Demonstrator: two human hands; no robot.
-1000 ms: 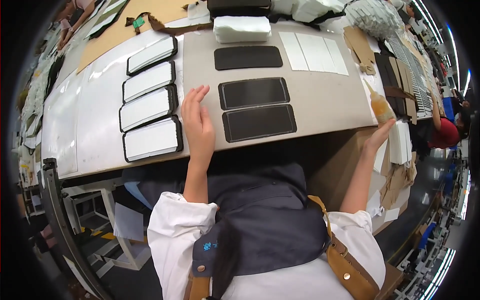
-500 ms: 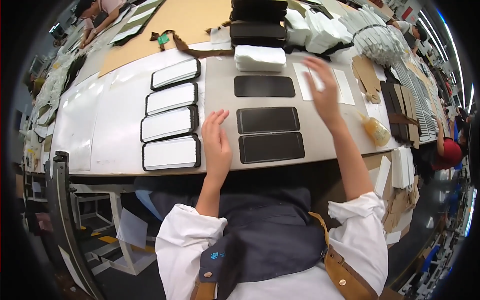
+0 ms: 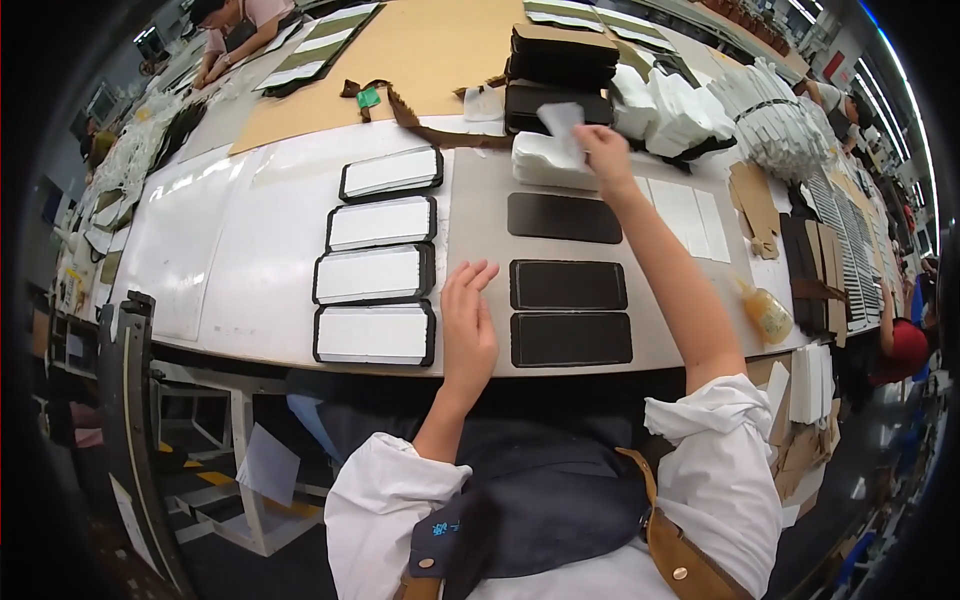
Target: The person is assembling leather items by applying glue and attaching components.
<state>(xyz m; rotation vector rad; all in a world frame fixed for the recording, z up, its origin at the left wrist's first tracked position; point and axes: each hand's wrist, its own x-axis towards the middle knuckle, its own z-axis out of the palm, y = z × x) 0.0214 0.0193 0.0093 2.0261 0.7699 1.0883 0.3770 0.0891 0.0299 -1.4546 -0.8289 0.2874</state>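
Note:
My right hand pinches a thin white sheet, which is lifted by one end above a stack of white pieces. Nearer to me, three black rectangular panels lie in a column: a plain far one, then a middle one and a near one, both with a line along the edge. Over the table between these panels and the white-topped stacks, my left hand is open and holds nothing. Several stacks with black rims and white tops stand in a column left of it.
Tall black stacks and white bundles stand at the far side. White sheets lie to the right, by a bottle of yellowish liquid. A brown strip crosses the table. Other people work beyond.
My right hand has moved left from over the white sheets to the white stack and has taken hold of a thin sheet. My left hand stays open near the panels. The view has shifted slightly.

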